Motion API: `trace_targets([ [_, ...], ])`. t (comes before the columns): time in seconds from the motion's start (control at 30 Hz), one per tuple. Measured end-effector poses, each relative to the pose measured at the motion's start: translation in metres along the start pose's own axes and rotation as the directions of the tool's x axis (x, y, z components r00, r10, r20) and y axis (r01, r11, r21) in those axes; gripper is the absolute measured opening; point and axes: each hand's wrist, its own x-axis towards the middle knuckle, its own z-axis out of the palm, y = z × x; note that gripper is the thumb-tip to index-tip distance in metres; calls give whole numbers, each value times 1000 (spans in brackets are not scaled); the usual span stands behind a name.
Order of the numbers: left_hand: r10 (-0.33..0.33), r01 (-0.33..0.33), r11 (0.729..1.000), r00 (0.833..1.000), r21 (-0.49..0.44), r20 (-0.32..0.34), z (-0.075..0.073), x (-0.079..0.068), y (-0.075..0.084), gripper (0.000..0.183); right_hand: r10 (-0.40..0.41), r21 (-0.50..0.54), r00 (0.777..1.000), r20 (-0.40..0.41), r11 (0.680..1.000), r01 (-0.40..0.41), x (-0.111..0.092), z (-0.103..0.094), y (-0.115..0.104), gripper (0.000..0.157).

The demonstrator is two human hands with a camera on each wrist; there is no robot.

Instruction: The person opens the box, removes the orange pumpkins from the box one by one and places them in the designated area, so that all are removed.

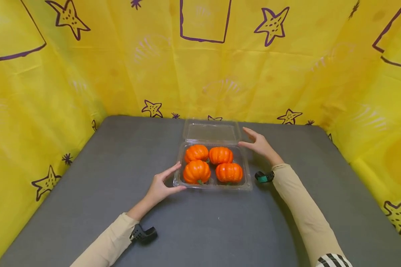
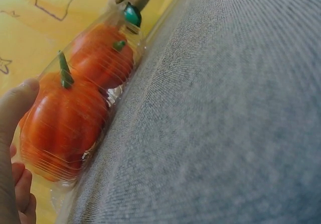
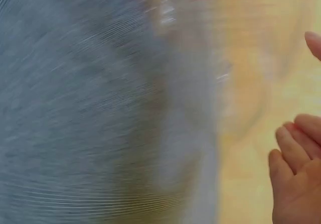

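Note:
A clear plastic clamshell container (image 1: 214, 187) lies on the table with its lid (image 1: 212, 132) folded back, away from the person. Inside its base sit several small orange pumpkins (image 1: 196, 171), a green stem showing on some. My left hand (image 1: 160, 188) holds the container's near left corner, thumb at the front rim and fingers along the left side. In the left wrist view, its thumb (image 2: 20, 103) overlaps the nearest pumpkin (image 2: 65, 123) seen through the plastic wall. At the far right, beside the lid's hinge, my right hand (image 1: 258, 144) is spread with nothing between thumb and fingers.
The grey tabletop (image 1: 217, 230) surrounds the container. Yellow cloth (image 1: 214, 74) with starfish drawings hangs behind and on both sides, meeting the table's far edge just beyond the lid. Each wrist wears a dark strapped device (image 1: 264, 177).

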Motion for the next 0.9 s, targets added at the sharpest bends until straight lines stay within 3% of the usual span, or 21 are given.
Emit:
trace_targets([
  [0.13,-6,6,1000,1000,18,-8,-3,1,0,63,-123,29,992,23,992,122,-8,-8,-35,69],
  [0.23,-18,18,1000,1000,24,2,-3,-1,1,62,-234,38,972,30,972,233,-22,-11,-62,68],
  [0.33,-20,20,1000,1000,17,0,-1,0,2,62,-358,16,933,26,934,358,-36,-12,-78,71],
  [0.47,-7,7,1000,1000,11,-6,0,1,2,61,-505,2,863,27,863,505,-52,-9,-84,78],
  [0.6,11,-11,1000,1000,7,-12,0,2,1,60,-573,-32,819,39,818,574,-64,2,-83,78],
  [0.73,8,-8,1000,1000,0,-15,0,1,0,59,-574,-54,815,78,814,578,-73,16,-77,77],
  [0.9,-13,13,1000,1000,-13,-9,0,0,0,59,-556,1,825,101,829,559,-78,27,-68,77],
])
